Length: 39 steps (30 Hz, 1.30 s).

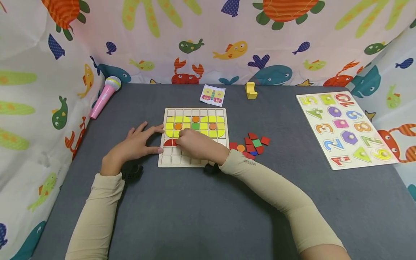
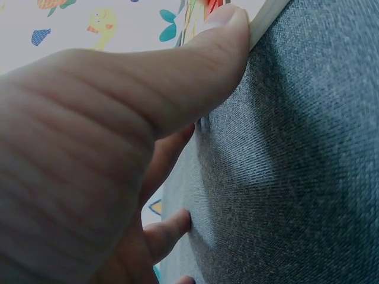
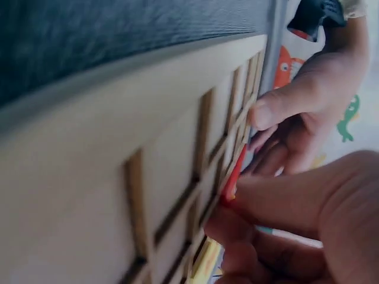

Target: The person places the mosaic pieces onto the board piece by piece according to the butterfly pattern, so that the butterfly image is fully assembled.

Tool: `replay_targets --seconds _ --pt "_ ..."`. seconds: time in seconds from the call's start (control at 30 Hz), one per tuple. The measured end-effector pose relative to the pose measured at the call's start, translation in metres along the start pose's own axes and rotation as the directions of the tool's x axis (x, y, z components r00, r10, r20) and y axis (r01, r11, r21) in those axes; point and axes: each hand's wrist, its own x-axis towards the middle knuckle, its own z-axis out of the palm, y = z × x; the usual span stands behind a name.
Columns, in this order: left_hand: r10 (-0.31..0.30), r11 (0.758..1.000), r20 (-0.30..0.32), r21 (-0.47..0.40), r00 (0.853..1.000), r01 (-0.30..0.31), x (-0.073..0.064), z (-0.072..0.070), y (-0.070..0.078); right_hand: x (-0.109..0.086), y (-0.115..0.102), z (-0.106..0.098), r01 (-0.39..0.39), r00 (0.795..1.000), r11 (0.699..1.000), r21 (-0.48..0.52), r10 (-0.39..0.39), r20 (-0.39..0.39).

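Observation:
A wooden grid board (image 1: pixel 165 159) lies on the dark cloth, its upper rows filled with yellow, orange and green tiles. Below them, red tiles (image 1: pixel 168 143) sit at the left of a row. My right hand (image 1: pixel 202 145) reaches over the board and pinches a small red tile (image 3: pixel 233 174) between thumb and finger, down at the grid. Part of that tile is hidden by the fingers. My left hand (image 1: pixel 138 144) touches the board's left edge with the thumb and a finger, the other fingers spread on the cloth.
Loose red, green, orange and blue tiles (image 1: pixel 249 143) lie right of the board. Behind it are a butterfly pattern card (image 1: pixel 212 95) and a yellow block (image 1: pixel 251 91). A number puzzle board (image 1: pixel 349 131) lies far right, a pink toy microphone (image 1: pixel 104 98) at the back left.

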Motion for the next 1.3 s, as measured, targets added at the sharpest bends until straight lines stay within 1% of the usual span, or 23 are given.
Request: replay_targets --seconds 0.07,0.13,0.23,0.37,0.43,0.6,0.67,0.73,0.83,1.03,1.17,1.3 --pt "0.005 1.0 -0.001 0.0 1.0 -0.005 0.0 0.0 0.001 -0.005 0.003 -0.001 0.022 1.0 0.997 0.07 -0.021 -0.016" --pt "0.005 1.0 -0.001 0.002 1.0 -0.005 0.001 0.0 0.001 -0.012 0.007 -0.004 0.034 0.999 0.988 0.15 -0.028 -0.039" --pt "0.002 1.0 0.001 0.003 1.0 -0.002 0.003 -0.002 0.002 -0.026 0.016 -0.01 0.034 0.997 0.976 0.217 -0.017 -0.08" --pt "0.005 1.0 0.007 0.004 1.0 -0.005 0.006 -0.004 0.004 -0.048 0.031 -0.02 -0.01 0.991 0.962 0.272 0.046 -0.127" --pt "0.008 1.0 0.01 0.008 1.0 -0.008 0.007 -0.004 0.004 -0.06 0.039 -0.024 -0.047 0.985 0.954 0.295 0.093 -0.142" --pt "0.008 1.0 0.002 0.009 1.0 -0.008 0.006 -0.006 0.003 -0.089 0.056 -0.028 -0.122 0.963 0.936 0.331 0.192 -0.188" --pt "0.009 1.0 0.0 0.009 1.0 -0.009 0.005 -0.007 0.003 -0.1 0.063 -0.029 -0.142 0.955 0.93 0.338 0.218 -0.2" --pt "0.011 1.0 0.001 0.008 1.0 -0.011 0.004 -0.007 0.002 -0.11 0.069 -0.028 -0.163 0.95 0.926 0.34 0.24 -0.198" --pt "0.013 1.0 0.005 0.008 1.0 -0.013 0.002 -0.007 0.0 -0.123 0.078 -0.027 -0.203 0.947 0.918 0.342 0.272 -0.17" --pt "-0.009 1.0 -0.001 0.019 1.0 0.009 -0.002 -0.007 -0.002 -0.139 0.089 -0.026 -0.278 0.945 0.899 0.338 0.318 -0.069" --pt "-0.004 1.0 0.0 0.023 1.0 0.004 -0.002 -0.005 -0.002 -0.147 0.09 -0.022 -0.294 0.947 0.898 0.328 0.321 -0.029" --pt "0.018 1.0 0.012 0.016 1.0 -0.018 0.001 0.001 -0.001 -0.155 0.087 -0.015 -0.278 0.951 0.906 0.318 0.307 -0.046"
